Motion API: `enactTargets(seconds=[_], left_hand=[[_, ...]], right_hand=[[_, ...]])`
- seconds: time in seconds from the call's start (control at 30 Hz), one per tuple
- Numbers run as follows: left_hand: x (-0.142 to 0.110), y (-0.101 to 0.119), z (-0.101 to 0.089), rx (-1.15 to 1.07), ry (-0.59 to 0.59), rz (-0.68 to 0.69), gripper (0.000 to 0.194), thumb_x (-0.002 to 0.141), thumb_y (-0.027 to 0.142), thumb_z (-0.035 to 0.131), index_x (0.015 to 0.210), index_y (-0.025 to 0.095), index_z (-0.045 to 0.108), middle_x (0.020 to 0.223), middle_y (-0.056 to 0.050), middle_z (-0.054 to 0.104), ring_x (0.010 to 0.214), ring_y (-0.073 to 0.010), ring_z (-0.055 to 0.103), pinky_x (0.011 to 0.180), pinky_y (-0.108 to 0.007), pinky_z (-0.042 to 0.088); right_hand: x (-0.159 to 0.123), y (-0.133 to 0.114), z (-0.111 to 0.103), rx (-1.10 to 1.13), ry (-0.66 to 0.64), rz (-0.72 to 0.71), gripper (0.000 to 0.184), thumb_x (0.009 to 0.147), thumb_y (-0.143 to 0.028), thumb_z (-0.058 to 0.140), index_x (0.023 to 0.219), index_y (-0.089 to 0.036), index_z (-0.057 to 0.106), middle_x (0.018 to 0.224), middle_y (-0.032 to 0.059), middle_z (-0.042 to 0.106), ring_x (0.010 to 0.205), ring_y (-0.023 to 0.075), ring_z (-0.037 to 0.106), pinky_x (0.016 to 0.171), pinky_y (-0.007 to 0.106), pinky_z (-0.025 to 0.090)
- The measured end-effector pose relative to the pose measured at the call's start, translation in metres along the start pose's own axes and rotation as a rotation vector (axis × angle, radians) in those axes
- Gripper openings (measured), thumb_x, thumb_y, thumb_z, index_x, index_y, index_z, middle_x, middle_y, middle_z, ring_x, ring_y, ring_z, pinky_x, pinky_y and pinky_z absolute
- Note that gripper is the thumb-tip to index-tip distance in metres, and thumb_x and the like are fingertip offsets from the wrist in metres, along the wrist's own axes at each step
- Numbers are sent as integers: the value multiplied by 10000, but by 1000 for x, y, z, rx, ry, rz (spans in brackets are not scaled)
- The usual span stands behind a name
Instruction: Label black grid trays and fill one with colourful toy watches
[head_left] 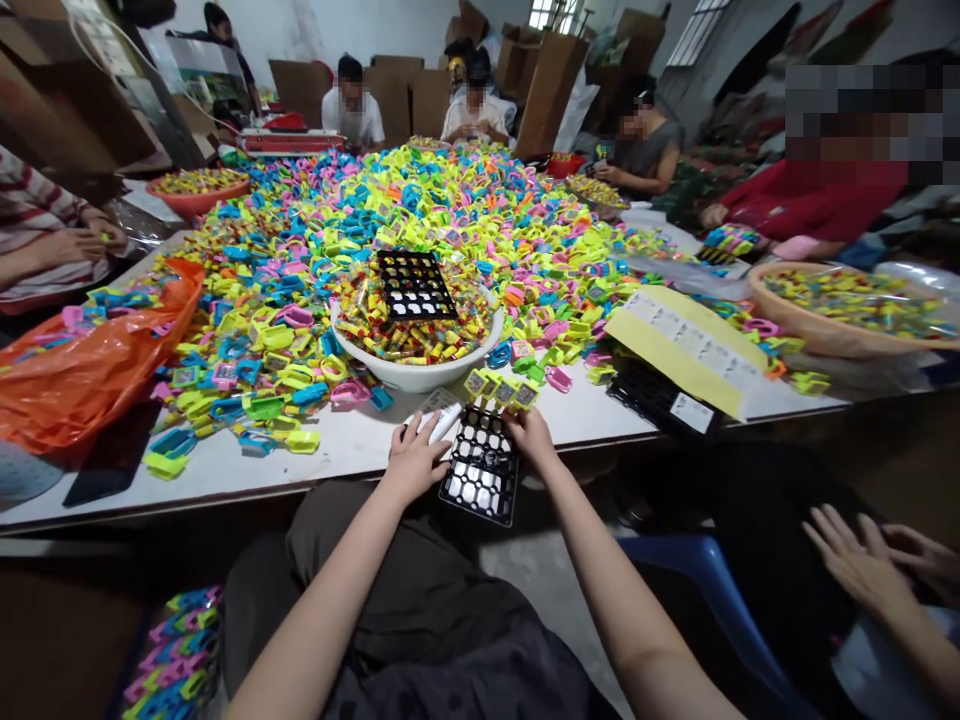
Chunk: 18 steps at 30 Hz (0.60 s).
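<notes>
A black plastic tray (480,468) with rows of pockets leans over the table's front edge above my lap. Yellow plastic toy pieces (501,388) with patterned square faces line its far end; white shows through the other pockets. My left hand (415,462) lies at the tray's left edge, fingers apart, beside a white printed packet or sheet (442,418). At the tray's upper right, my right hand (531,436) has its fingers bent in against the nearest yellow piece; the fingertips are partly hidden.
A white bowl (420,375) of small wrapped yellow-red pieces holds another black tray (416,285). Colourful plastic toys (450,200) are heaped across the table. An orange bag (97,370) lies left, a yellow sheet (686,345) right. Several people sit around; a neighbour's hand (862,560) is right.
</notes>
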<state>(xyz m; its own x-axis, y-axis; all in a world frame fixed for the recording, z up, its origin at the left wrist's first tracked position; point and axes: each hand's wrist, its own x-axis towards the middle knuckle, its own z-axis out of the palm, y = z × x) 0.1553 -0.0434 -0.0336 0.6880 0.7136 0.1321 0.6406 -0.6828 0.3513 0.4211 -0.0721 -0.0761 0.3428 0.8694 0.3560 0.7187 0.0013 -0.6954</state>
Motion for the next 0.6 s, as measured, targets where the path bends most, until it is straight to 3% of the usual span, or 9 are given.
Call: enactTargets(seconds=[0.47,0.6], left_hand=[[-1,2,-1,-51,-15,-2,285,759,360,576,1038,329,626,1445,5,264,1323,-323,179,1011,-545,184],[0,-9,-14,-139,126,-22,219,788,256,504,937,312,656,1333,9,437,1268,-275,287,1003,-504,213]], right_hand=[[-3,-7,2,-67,7,-37,209,747,-353,539,778,-162,618,829,94,617,837,226,533,773,376,427],[-3,-8,2,-61,18,-64,219,753,-361,528,773,-162,618,828,100,623,826,231,538,762,379,427]])
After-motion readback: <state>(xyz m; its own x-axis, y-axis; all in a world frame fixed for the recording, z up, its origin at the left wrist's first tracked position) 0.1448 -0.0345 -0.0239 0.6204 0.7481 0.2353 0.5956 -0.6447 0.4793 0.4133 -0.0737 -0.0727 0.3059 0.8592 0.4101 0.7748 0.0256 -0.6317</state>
